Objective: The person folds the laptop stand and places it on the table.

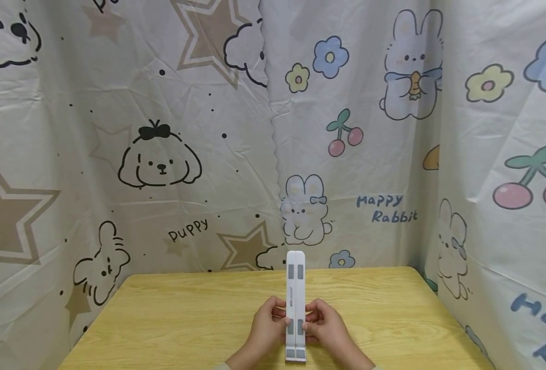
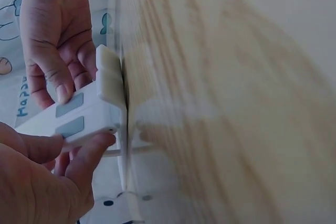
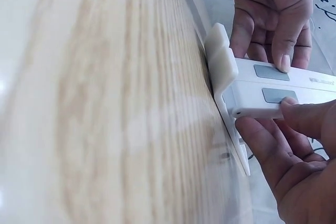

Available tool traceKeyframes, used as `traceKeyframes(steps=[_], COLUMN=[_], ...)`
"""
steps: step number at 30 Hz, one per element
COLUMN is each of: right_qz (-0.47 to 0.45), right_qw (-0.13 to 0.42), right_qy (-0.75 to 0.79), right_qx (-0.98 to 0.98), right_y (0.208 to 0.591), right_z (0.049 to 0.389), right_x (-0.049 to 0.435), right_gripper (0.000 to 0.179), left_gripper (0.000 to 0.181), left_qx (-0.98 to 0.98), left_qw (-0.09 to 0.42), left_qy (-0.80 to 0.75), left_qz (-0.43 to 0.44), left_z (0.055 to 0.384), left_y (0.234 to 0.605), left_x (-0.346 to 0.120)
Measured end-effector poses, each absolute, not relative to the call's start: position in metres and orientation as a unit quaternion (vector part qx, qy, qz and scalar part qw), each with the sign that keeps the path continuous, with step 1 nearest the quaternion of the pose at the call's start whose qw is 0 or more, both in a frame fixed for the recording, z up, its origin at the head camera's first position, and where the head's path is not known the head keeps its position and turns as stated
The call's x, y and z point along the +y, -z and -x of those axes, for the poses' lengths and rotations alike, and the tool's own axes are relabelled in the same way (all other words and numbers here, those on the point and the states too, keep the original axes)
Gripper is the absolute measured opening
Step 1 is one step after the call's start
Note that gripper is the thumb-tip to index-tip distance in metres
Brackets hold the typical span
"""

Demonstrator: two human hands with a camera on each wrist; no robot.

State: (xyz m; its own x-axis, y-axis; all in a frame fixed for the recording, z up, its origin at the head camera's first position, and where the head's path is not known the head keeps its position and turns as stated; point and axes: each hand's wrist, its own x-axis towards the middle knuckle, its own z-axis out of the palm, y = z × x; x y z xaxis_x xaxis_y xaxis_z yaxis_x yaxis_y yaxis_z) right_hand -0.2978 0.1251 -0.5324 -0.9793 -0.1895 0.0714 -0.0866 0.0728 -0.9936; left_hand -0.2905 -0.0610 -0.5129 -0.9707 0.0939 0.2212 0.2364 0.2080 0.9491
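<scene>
A white folded laptop stand (image 1: 295, 303) with grey pads is held by both hands above the front middle of the table. Its two long halves lie side by side. My left hand (image 1: 268, 325) grips its left side, thumb by a lower grey pad and fingers at the edge. On the opposite side my right hand (image 1: 327, 326) pinches it the same way. In the right wrist view the raised lip (image 3: 223, 66) at the stand's near end is close by the wood surface. The left wrist view shows both thumbs at the grey pads (image 2: 70, 126).
The yellow wood-grain table (image 1: 185, 318) spreads out on either side of the hands. A printed curtain (image 1: 162, 103) with puppies, stars, rabbits and flowers hangs behind the table and along both sides.
</scene>
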Motion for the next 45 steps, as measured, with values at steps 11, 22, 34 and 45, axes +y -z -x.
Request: traceKeyframes(steps=[11, 22, 34, 45], right_qz=[0.12, 0.185, 0.303, 0.291], right_qw=[0.039, 0.009, 0.006, -0.008], right_qy=[0.656, 0.513, 0.462, 0.422], right_qx=[0.744, 0.838, 0.833, 0.858], right_y=[0.524, 0.477, 0.41, 0.404], right_z=[0.298, 0.329, 0.368, 0.378], right_x=[0.129, 0.162, 0.17, 0.164], right_gripper=[0.032, 0.048, 0.056, 0.053], left_gripper=[0.026, 0.056, 0.089, 0.08], left_qx=[-0.769, -0.758, -0.794, -0.818], left_qw=[0.046, -0.052, -0.059, -0.044], left_qy=[0.633, 0.646, 0.601, 0.561], left_qz=[0.081, 0.075, 0.071, 0.12], left_z=[0.289, 0.271, 0.261, 0.267], left_y=[0.51, 0.516, 0.524, 0.527], left_x=[-0.062, -0.067, -0.061, -0.067])
